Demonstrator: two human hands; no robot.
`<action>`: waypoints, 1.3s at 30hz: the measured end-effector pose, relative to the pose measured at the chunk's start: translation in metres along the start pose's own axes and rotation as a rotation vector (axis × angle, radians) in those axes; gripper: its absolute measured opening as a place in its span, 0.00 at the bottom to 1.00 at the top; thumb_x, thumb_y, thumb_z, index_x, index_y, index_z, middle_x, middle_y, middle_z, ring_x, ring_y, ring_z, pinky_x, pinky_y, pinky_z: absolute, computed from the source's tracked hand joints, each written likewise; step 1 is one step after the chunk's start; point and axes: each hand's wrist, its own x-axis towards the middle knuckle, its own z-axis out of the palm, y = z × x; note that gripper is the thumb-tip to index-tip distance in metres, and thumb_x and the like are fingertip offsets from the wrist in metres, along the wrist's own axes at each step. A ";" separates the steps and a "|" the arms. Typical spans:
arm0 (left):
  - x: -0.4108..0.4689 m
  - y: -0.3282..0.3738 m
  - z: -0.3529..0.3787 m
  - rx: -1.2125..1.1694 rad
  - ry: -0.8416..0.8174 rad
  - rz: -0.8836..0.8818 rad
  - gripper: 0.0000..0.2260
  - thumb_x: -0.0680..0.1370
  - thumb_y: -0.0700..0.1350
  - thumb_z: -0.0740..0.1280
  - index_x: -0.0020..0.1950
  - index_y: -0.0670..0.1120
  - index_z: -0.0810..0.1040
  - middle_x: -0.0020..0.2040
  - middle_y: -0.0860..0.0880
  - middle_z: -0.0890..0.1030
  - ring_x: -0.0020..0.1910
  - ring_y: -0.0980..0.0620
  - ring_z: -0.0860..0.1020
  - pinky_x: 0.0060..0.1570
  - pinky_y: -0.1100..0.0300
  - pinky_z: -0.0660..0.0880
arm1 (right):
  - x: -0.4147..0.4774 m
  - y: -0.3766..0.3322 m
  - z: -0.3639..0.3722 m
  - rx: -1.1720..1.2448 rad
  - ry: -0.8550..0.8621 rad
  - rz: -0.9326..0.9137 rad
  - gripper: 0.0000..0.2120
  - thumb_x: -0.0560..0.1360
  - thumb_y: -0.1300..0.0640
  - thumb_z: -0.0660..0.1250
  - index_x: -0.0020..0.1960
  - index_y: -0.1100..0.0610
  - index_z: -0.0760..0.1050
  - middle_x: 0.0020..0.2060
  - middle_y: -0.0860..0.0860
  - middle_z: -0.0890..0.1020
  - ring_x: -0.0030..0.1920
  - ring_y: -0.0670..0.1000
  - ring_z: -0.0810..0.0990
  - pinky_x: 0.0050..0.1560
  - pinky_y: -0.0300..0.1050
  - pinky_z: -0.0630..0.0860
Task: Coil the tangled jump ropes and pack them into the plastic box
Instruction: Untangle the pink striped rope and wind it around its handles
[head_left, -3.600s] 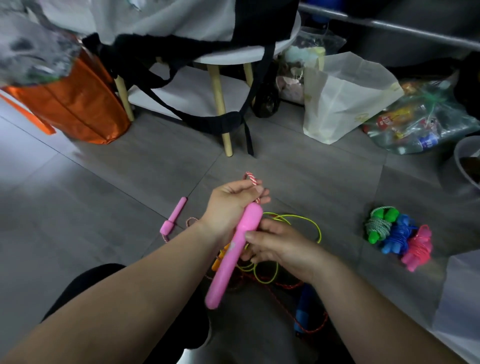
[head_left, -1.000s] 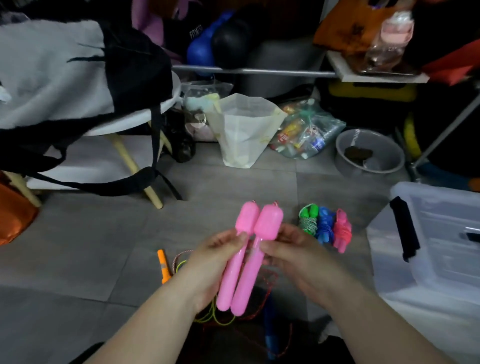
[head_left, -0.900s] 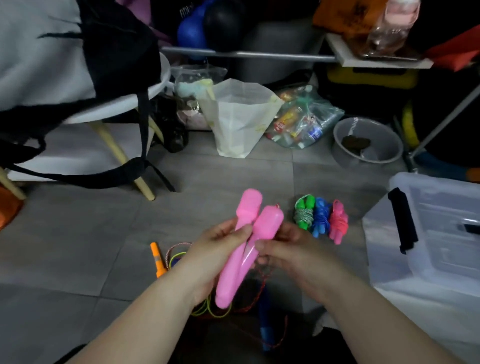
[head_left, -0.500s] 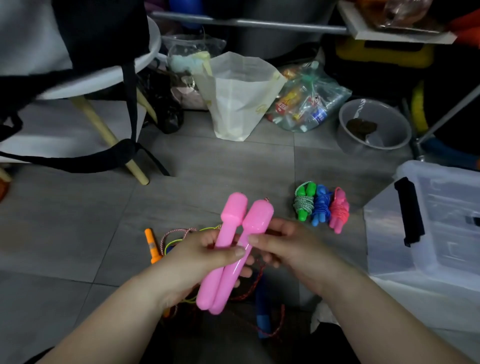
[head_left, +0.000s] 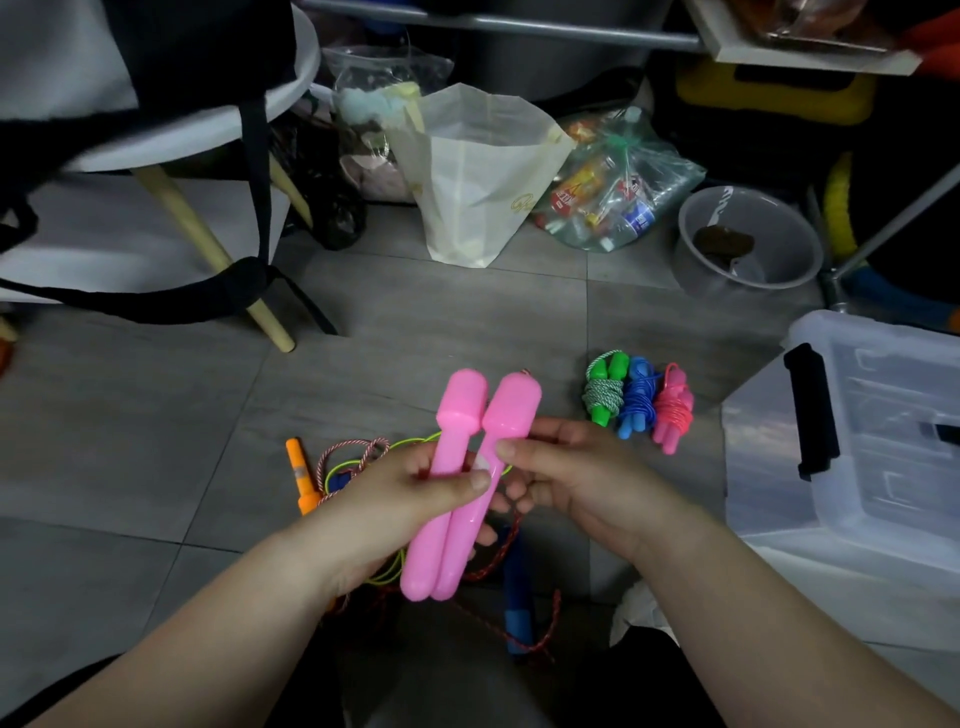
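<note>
The grey tiled floor fills most of my view, and everything for this job lies on it. The plastic box sits at 3 o'clock, cut by the edge of view. I see a black latch on its side and what looks like a lid across the top, so I judge nothing is packed yet and it may need opening first.

At centre I have the left hand with its fingers wrapped round the pink handles, thumb laid across the pair. They stand side by side, fat ends towards 12 o'clock. The right hand pinches the right-hand handle between thumb and fingers just below its head. I cannot follow their cord; it drops behind the hands.

At 2 o'clock from the hands, between them and the box, three ropes lie finished. The green bundle, blue bundle and pink bundle touch in a row, each cord wound round its own handles.

The rest is the loose heap under the hands:
- an orange handle at 9 o'clock
- a yellow-green cord
- a red-and-white braided cord
- a blue handle at 6 o'clock
- a thin red cord beside that blue handle

My reading is that three ropes are coiled and one is in hand with winding about to start. At least two more wait in the heap, and all the packing lies ahead.
</note>
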 end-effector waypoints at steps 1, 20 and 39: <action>-0.001 0.000 0.000 -0.002 0.000 0.004 0.05 0.74 0.36 0.63 0.44 0.43 0.77 0.31 0.49 0.83 0.27 0.53 0.80 0.28 0.63 0.78 | 0.000 0.000 0.001 0.000 -0.012 0.007 0.04 0.73 0.65 0.63 0.41 0.61 0.76 0.23 0.49 0.77 0.23 0.43 0.74 0.26 0.33 0.71; -0.008 0.010 -0.002 -0.307 -0.030 -0.017 0.05 0.64 0.36 0.71 0.38 0.40 0.79 0.27 0.44 0.80 0.22 0.52 0.76 0.21 0.64 0.73 | 0.017 0.020 0.021 -0.644 0.290 -0.279 0.01 0.70 0.55 0.60 0.40 0.51 0.70 0.31 0.46 0.79 0.35 0.51 0.76 0.37 0.42 0.69; 0.004 0.015 -0.030 -0.171 0.181 0.174 0.04 0.74 0.40 0.61 0.44 0.43 0.75 0.29 0.50 0.82 0.24 0.58 0.76 0.24 0.67 0.74 | 0.009 0.016 0.021 -0.853 0.222 -0.196 0.15 0.73 0.58 0.66 0.58 0.54 0.68 0.34 0.44 0.74 0.39 0.49 0.76 0.40 0.39 0.69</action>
